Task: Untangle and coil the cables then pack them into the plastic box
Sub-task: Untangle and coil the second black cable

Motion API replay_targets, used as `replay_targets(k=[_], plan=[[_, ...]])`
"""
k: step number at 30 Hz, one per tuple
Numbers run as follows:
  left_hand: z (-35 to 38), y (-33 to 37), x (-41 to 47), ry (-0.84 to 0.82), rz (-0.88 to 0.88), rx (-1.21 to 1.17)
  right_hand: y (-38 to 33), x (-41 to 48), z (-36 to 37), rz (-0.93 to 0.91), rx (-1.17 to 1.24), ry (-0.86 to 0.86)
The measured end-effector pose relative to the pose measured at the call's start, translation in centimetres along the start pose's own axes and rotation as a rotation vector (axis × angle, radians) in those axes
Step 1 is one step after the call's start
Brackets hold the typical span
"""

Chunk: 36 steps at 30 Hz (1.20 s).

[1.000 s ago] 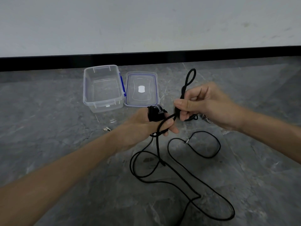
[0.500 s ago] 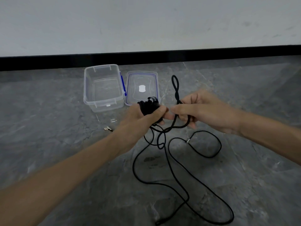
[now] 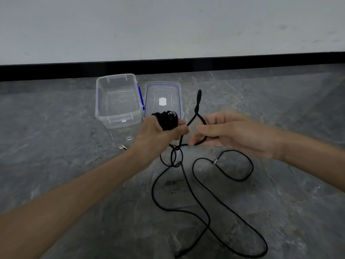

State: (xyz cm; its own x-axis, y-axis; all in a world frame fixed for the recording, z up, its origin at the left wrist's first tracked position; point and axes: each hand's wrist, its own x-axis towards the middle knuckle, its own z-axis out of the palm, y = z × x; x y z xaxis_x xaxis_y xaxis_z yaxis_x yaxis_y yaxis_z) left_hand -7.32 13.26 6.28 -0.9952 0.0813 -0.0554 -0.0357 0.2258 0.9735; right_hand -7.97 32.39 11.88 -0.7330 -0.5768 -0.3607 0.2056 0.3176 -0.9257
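Your left hand (image 3: 160, 133), just right of the plastic box (image 3: 119, 122), grips the coil (image 3: 167, 120) wound round its fingers as a spool. Your right hand (image 3: 237, 135), farther right, pinches a cable (image 3: 198, 100) loop, probably feeding the next wrap. Slack trails floorward, nearer you than the box.

The left hand (image 3: 158, 133) grips a black coil (image 3: 168, 121) wound round its fingers. Just right of that grip, the right hand (image 3: 237, 133) pinches the cable (image 3: 252, 164). A narrow loop (image 3: 198, 101) stands up above the two grips, and the rest lies looped on the floor (image 3: 74, 174) below them. Beyond the left grip sit the open plastic box (image 3: 100, 101) and its lid (image 3: 162, 90).
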Motion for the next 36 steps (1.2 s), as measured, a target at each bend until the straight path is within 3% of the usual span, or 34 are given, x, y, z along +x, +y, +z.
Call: replay_targets(k=[7,12,21,23,29,36], plan=[[-0.7,-0.9,-0.1,0.118,-0.039,0.031,-1.3,-1.1,-0.5,0.014,0.219,-0.020],[-0.2,-0.6,-0.1,0.083,-0.033,-0.014,-1.7,-1.3,-0.1,0.088,0.462,-0.218],[0.9,0.3,-0.9,-0.103,-0.012,-0.114,-1.1,0.4,1.5,0.128,0.054,0.319],[1.1,0.6,-1.0,-0.134,-0.019,-0.134,-0.9,0.7,1.4,0.114,0.016,0.344],[1.3,1.1,-0.9,-0.106,-0.090,-0.310,-0.6,0.3,1.1,-0.058,0.371,0.301],[0.8,1.1,-0.8,-0.091,-0.166,-0.336,-0.3,0.4,0.2,-0.163,0.198,0.442]])
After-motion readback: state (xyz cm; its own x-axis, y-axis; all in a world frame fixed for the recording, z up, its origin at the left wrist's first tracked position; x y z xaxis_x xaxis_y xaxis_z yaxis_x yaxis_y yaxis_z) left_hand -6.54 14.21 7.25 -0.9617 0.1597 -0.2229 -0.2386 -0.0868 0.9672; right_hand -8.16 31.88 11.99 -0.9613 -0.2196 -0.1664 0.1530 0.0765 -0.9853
